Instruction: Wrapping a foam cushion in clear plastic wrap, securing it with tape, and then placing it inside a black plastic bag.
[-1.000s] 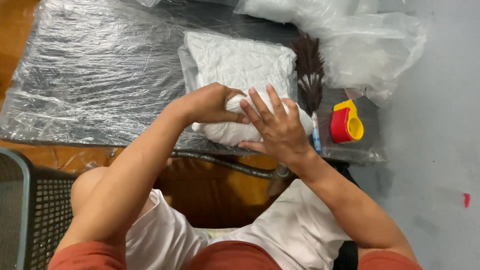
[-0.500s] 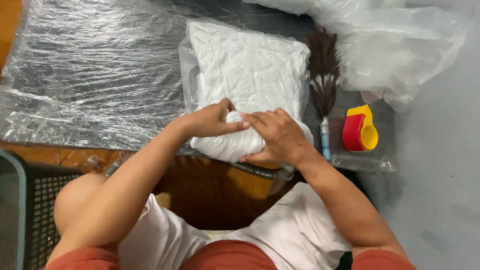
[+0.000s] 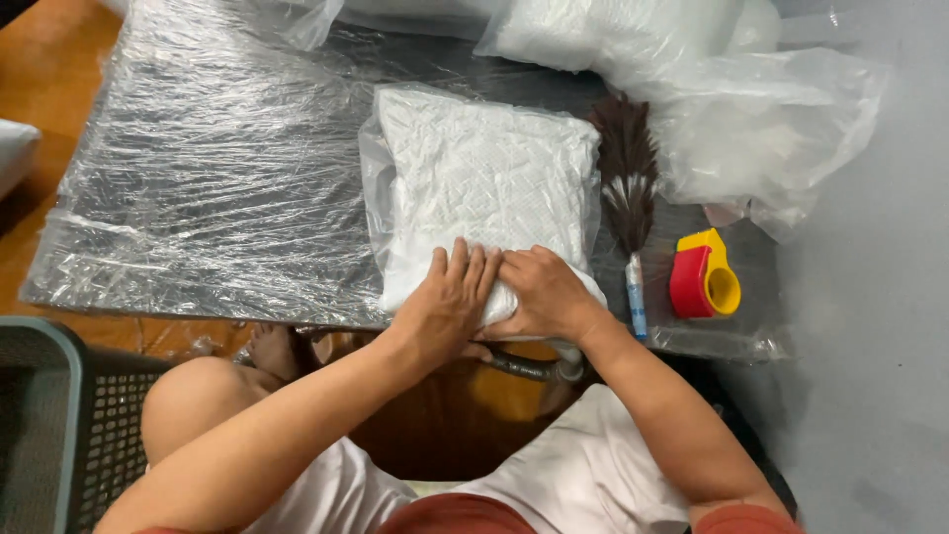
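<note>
A white quilted cloth packed in a clear plastic bag (image 3: 484, 183) lies on a dark table wrapped in plastic film (image 3: 208, 188). Both my hands press on the near end of the package. My left hand (image 3: 450, 297) lies flat with fingers spread on the bag's near edge. Beside it, my right hand (image 3: 539, 292) covers the same edge, fingers curled over the folded plastic. The two hands touch each other.
A brown feather duster (image 3: 625, 188) with a blue-white handle lies right of the package. A red and yellow tape dispenser (image 3: 704, 277) sits further right. Loose clear plastic bags (image 3: 732, 109) pile at the back right. A dark mesh basket (image 3: 59, 415) stands at lower left.
My hands have flattened and moved together on the package's near edge; earlier they were rolling and tucking the plastic end under. The view has shifted so the package sits lower.
</note>
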